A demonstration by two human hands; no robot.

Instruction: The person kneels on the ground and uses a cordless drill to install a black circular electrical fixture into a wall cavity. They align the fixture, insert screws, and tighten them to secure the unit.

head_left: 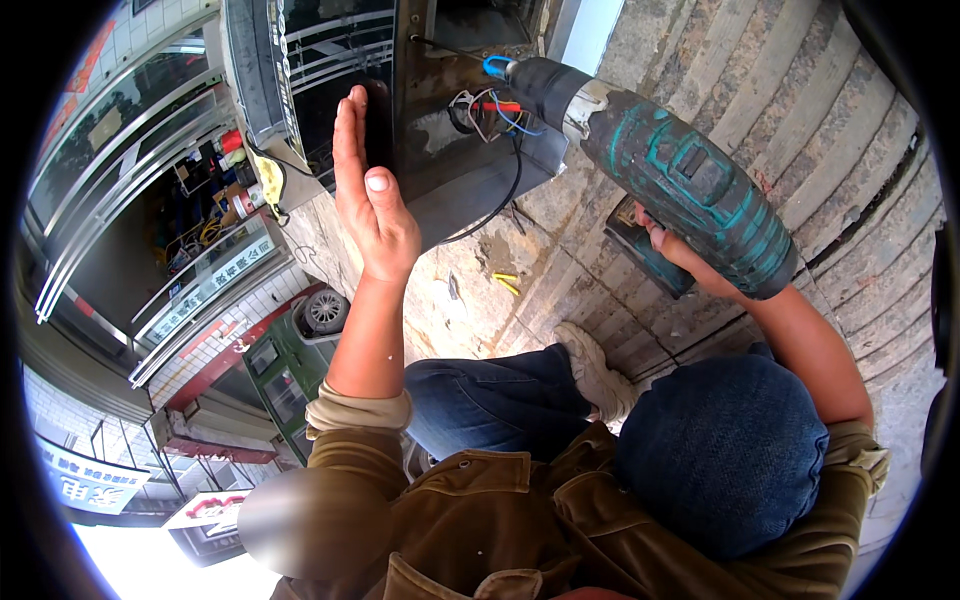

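Observation:
My right hand is wrapped round the grip of a teal and black cordless drill, its body slanting up to the left. The drill's nose, with a blue ring at its tip, points into an open metal housing. A thin dark rod or cable runs between that tip and the housing's inner wall. Loose coloured wires hang inside, below the nose. My left hand is held upright, fingers straight and thumb raised, at a glossy dark panel; whether it touches is unclear. It holds nothing.
Yellow-handled pliers and a small metal piece lie on the stone paving by my shoe. A black cable loops out of the housing. Grooved paving stretches to the right. A green vehicle stands at the left.

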